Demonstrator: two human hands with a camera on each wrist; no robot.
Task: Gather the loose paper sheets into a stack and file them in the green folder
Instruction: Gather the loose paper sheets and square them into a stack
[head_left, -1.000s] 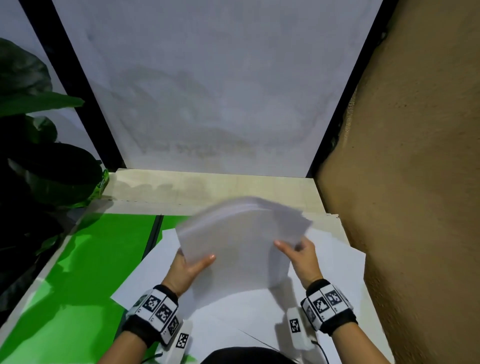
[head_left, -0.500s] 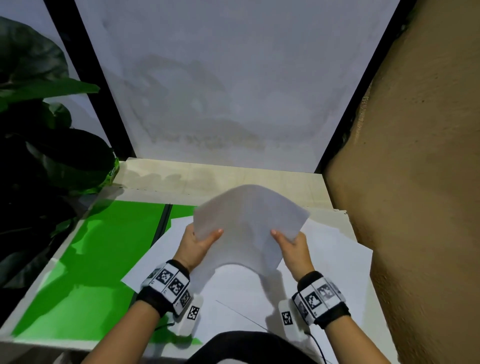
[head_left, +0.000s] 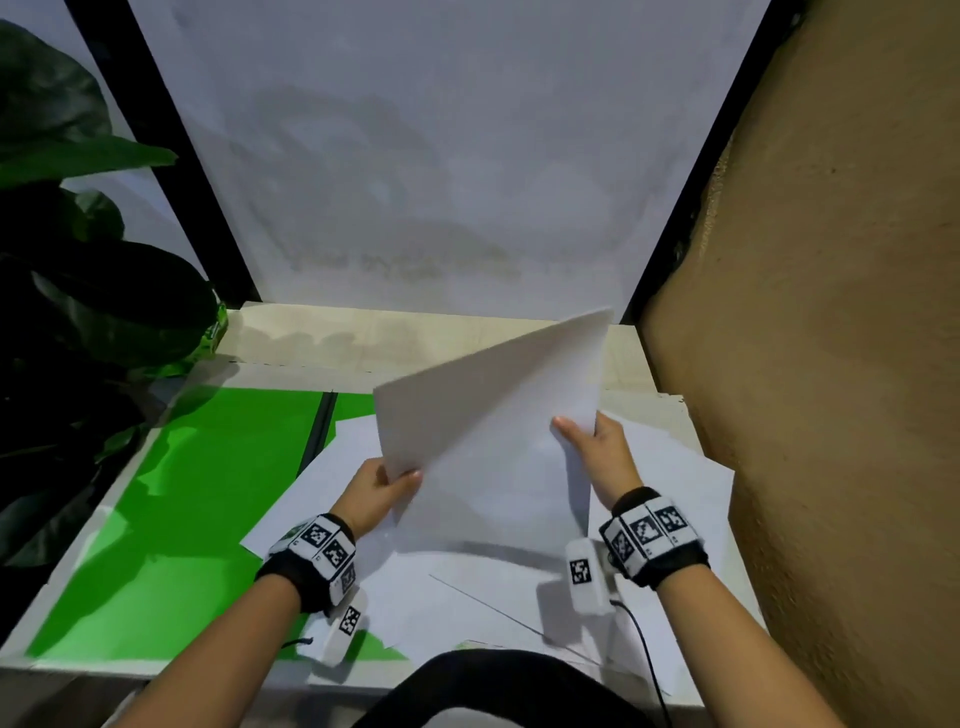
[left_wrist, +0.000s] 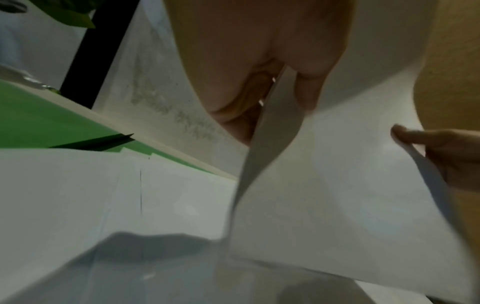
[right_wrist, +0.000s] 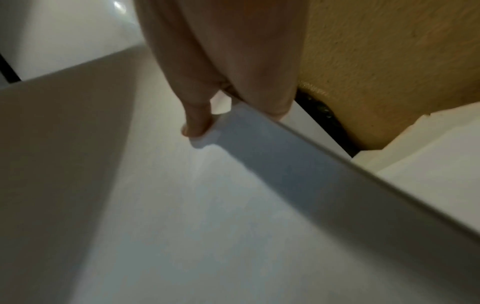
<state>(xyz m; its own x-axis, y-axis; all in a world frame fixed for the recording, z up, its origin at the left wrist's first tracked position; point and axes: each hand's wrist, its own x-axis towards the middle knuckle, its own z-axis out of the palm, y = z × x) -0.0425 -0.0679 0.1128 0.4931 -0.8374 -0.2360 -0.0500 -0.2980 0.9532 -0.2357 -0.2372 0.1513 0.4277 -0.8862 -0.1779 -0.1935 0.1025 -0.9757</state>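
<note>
While held off the table: paper stack (head_left: 498, 441) tilted, top corner pointing up-right
Left hand (head_left: 376, 493): pinches its left edge
Right hand (head_left: 602, 457): pinches right edge

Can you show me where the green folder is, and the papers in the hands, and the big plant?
green folder (head_left: 208, 493), head view, on its bare left flap.
paper stack (head_left: 493, 415), head view, on the top sheet's middle.
plant (head_left: 130, 306), head view, on a dark leaf.
</note>
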